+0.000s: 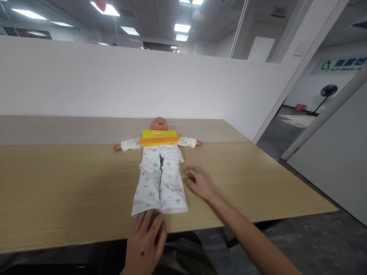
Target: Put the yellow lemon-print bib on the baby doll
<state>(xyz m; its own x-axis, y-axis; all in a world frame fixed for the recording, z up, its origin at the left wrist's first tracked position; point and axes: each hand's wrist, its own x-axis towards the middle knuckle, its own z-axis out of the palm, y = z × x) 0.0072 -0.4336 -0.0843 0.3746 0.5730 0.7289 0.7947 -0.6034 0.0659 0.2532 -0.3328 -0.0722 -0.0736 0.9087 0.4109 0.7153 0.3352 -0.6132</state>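
A baby doll (pixel 159 123) lies on its back on the table, head toward the wall and arms stretched out sideways. It wears a white patterned top (pixel 187 142) and white patterned trousers (pixel 172 187). Over its chest lies a yellow bib (pixel 149 134) with an orange lower edge and a citrus-slice print. My left hand (pixel 146 238) is at the table's front edge, fingers extended by the hem of the doll's left-side trouser leg in view. My right hand (pixel 199 184) is beside the other trouser leg, fingers loosely curved and apart, holding nothing.
The wooden table (pixel 71 183) has its front edge close to my lap. A white wall (pixel 114 80) with glass above stands behind it. On the right are a doorway, a door (pixel 329 160), a black fan (pixel 328 90) and a red container (pixel 301 107) on the floor.
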